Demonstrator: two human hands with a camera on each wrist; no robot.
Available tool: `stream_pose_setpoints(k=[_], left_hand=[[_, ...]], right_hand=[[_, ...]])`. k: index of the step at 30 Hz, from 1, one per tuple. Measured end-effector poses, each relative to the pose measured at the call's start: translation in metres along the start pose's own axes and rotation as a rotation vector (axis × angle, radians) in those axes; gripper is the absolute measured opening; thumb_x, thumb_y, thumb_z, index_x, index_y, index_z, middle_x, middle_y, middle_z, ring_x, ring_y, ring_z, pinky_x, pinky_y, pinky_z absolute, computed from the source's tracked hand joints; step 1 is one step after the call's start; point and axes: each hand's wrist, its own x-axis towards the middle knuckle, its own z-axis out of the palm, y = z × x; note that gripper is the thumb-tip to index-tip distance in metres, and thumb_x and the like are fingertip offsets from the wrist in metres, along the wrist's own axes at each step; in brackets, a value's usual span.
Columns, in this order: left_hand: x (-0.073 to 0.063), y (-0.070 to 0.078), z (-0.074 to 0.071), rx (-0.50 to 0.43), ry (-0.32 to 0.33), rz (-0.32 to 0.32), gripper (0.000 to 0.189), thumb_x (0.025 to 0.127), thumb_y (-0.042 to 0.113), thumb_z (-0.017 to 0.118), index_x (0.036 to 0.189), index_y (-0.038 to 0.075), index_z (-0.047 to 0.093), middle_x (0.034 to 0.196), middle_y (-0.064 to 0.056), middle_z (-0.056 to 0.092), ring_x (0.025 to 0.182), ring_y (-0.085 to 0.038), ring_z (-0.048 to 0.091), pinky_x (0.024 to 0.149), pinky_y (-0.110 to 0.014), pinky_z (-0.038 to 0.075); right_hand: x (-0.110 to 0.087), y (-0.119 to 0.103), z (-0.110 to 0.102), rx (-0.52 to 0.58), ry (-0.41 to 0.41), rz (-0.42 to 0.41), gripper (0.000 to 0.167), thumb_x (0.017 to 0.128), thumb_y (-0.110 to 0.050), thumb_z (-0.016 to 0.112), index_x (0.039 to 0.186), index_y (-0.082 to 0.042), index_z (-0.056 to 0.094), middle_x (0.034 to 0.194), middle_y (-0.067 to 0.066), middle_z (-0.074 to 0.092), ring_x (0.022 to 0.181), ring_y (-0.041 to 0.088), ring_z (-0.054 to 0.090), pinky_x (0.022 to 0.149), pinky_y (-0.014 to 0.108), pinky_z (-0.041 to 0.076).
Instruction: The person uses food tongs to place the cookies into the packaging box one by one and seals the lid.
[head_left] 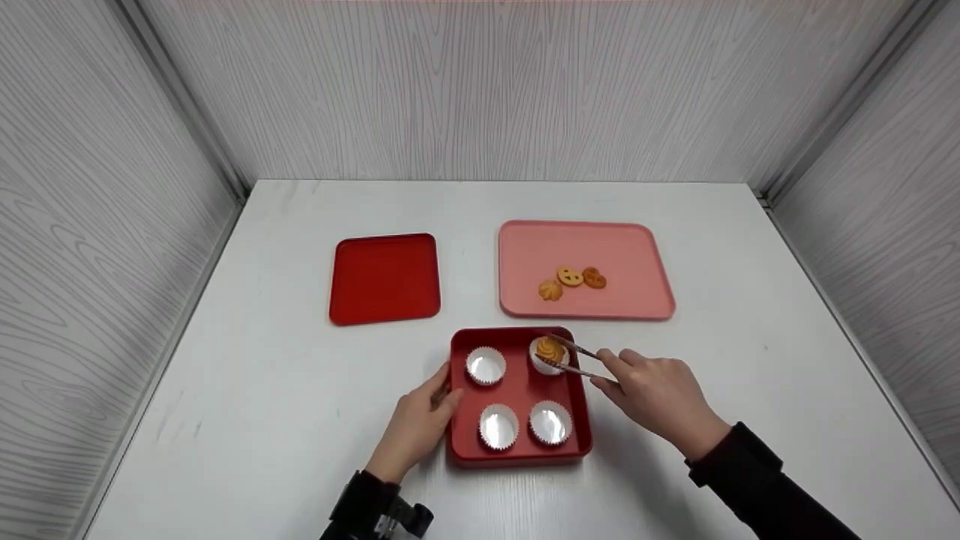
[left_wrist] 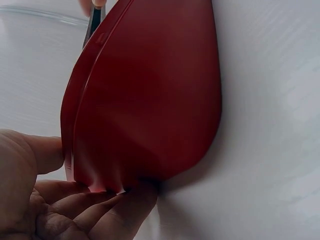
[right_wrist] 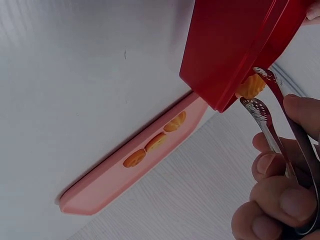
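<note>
My left hand (head_left: 417,424) grips the left wall of a deep red box (head_left: 525,390), thumb at the rim and fingers against the outside. Several white paper baking cups, such as the near-left one (head_left: 499,427), stand inside. My right hand (head_left: 664,397) holds metal tongs (head_left: 589,373) over the box's far right corner. Their tips lie on either side of a swirled cookie (head_left: 550,349) in the far-right cup; whether they touch it I cannot tell. In the right wrist view, the cookie (right_wrist: 251,87) shows between the perforated tong tips, its cup hidden by the box wall.
Behind the box, a pink tray (head_left: 517,259) holds a flower-shaped cookie (head_left: 550,290), a round cookie with holes (head_left: 570,277) and a pretzel-shaped cookie (head_left: 594,278). A flat red tray (head_left: 385,279) lies to the left on the white table (head_left: 262,390). Grey wood-grain panels (head_left: 465,90) enclose the table.
</note>
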Motion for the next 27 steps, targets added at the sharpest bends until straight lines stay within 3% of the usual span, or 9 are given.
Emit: stream_pose_setpoints(k=[8, 23, 27], left_hand=[[-0.001, 0.002, 0.000, -0.004, -0.002, -0.024, 0.062, 0.105, 0.032, 0.059, 0.159, 0.011, 0.038, 0.155, -0.013, 0.048, 0.146, -0.033, 0.041, 0.118, -0.052, 0.036], [0.000, 0.001, 0.000, 0.005, 0.005, -0.020, 0.060, 0.105, 0.031, 0.059, 0.158, 0.011, 0.039, 0.156, -0.013, 0.048, 0.147, -0.034, 0.039, 0.119, -0.053, 0.034], [0.000, 0.000, 0.001, 0.003, 0.010, -0.010, 0.061, 0.105, 0.031, 0.059, 0.158, 0.010, 0.039, 0.153, -0.013, 0.050, 0.144, -0.032, 0.044, 0.117, -0.052, 0.037]], right_hand=[[0.009, -0.012, 0.000, -0.025, -0.147, 0.074, 0.031, 0.086, -0.027, 0.083, 0.103, -0.005, 0.070, 0.064, 0.003, 0.054, 0.042, 0.020, 0.049, 0.037, 0.032, 0.036], [0.019, -0.024, 0.002, -0.058, -0.198, 0.135, 0.030, 0.083, -0.025, 0.086, 0.095, -0.003, 0.069, 0.063, 0.008, 0.053, 0.043, 0.025, 0.050, 0.036, 0.038, 0.041], [0.019, -0.024, 0.004, -0.066, -0.187, 0.135, 0.031, 0.082, -0.025, 0.087, 0.093, -0.003, 0.069, 0.061, 0.008, 0.051, 0.042, 0.026, 0.050, 0.036, 0.038, 0.040]])
